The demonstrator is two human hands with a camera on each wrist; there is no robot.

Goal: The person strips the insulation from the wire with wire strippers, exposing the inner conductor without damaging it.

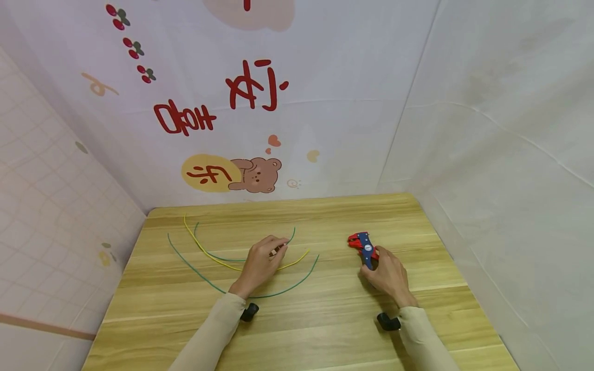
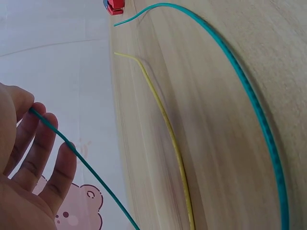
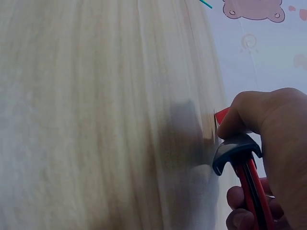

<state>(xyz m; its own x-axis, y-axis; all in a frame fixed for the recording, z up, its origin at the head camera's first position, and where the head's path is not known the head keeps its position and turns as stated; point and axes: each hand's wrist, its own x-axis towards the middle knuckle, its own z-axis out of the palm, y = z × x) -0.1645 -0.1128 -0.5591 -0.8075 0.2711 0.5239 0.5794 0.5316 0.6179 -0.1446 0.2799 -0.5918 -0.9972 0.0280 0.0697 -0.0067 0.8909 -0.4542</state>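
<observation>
In the head view my left hand [image 1: 261, 264] pinches a thin green wire [image 2: 103, 184] between thumb and fingers, near one end. The tip of this wire points up past my fingertips, and its other part curves away to the left. Beneath that hand lies a yellow wire [image 1: 202, 248]. A second green wire [image 1: 297, 285] arcs across the table closer to me, passing under my left wrist. On the right, my right hand [image 1: 389, 274] grips a red and blue wire stripper [image 1: 365, 245] by its handles, its red jaws pointing away from me. My palm hides part of the handles.
The wooden table [image 1: 325, 330] has rounded far corners and meets a white printed backdrop [image 1: 334, 129] at the back. Pale sheets rise along the left and right sides. A black wrist mount [image 1: 249, 312] sits by the left cuff, another [image 1: 388, 322] by the right.
</observation>
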